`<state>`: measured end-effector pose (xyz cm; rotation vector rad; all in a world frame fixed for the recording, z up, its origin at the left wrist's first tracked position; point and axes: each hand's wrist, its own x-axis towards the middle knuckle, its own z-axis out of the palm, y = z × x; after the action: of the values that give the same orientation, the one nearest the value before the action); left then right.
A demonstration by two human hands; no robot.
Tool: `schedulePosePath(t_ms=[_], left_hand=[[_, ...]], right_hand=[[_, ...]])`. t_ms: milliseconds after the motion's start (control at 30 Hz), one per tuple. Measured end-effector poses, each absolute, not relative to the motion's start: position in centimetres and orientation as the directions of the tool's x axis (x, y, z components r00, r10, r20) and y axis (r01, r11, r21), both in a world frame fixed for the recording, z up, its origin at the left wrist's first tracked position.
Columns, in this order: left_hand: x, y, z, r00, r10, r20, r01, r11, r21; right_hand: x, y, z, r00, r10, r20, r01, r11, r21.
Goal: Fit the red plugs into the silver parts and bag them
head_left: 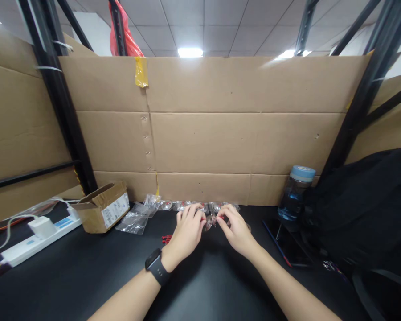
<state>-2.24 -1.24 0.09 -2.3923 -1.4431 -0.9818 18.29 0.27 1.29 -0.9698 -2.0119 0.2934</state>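
My left hand [190, 223], with a black watch [157, 266] on its wrist, is closed in a pinch near the middle of the black table [200, 285]. My right hand [233, 225] faces it, its thumb and fingertips pinched together. Between the fingertips is a small clear and reddish item [210, 222], too small to make out. Small red pieces [166, 239] lie just left of my left hand. Behind both hands, a row of small clear packets [180, 205] with round contents lies along the cardboard wall.
Clear plastic bags [135, 219] and an open cardboard box [103, 208] are at the left, beside a white power strip [42, 238]. At the right are a water bottle [294, 196], a dark phone [292, 247] and a black bag [367, 214]. Cardboard [200, 142] walls the back.
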Motion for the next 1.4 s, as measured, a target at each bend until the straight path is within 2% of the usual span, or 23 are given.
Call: schedulePosePath(t_ms=[100,167,333,467,633,900,1100,1200,1267,1400], left_hand=[[-1.7,-1.3,-0.1,0.229,0.768,0.599,0.772,-0.518,0.369],[-1.4,-1.3,-0.2,0.204,0.79,0.579,0.723,-0.52,0.454],[-1.2,-1.6,0.0,0.201,0.801,0.564,0.684,-0.527,0.504],[-1.3,-1.7,0.4,0.201,0.798,0.568,0.694,-0.525,0.493],[-1.3,-1.6,0.3,0.205,0.792,0.575,0.709,-0.525,0.471],[-1.5,-1.7,0.4,0.222,0.776,0.59,0.738,-0.529,0.419],[-2.0,-1.5,0.8,0.287,0.778,0.559,0.762,-0.539,0.358],[-3.5,-0.6,1.0,0.353,0.798,0.488,0.787,-0.536,0.306],[-5.3,0.3,0.8,0.338,0.853,0.399,0.854,-0.456,0.251],[-9.2,2.1,-0.2,0.088,0.973,0.212,0.985,-0.117,0.124]], right_hand=[[17.7,-0.4,1.5,-0.319,0.745,0.585,0.473,0.66,-0.583],[17.5,-0.7,1.6,-0.313,0.756,0.575,0.438,0.652,-0.619],[17.3,-0.8,1.4,-0.293,0.806,0.514,0.301,0.588,-0.751],[17.2,-0.4,0.7,-0.317,0.877,0.362,0.059,0.399,-0.915],[17.2,-0.2,0.3,-0.322,0.9,0.294,-0.121,0.269,-0.956],[17.1,-0.7,1.1,-0.341,0.921,0.188,-0.198,0.126,-0.972],[17.1,-0.7,0.8,-0.357,0.916,0.182,-0.157,0.133,-0.979],[17.1,-0.5,0.7,-0.346,0.92,0.186,-0.139,0.146,-0.98],[17.2,-0.4,0.6,-0.319,0.929,0.187,-0.12,0.156,-0.98],[17.5,-0.1,0.4,-0.295,0.933,0.204,-0.068,0.192,-0.979]])
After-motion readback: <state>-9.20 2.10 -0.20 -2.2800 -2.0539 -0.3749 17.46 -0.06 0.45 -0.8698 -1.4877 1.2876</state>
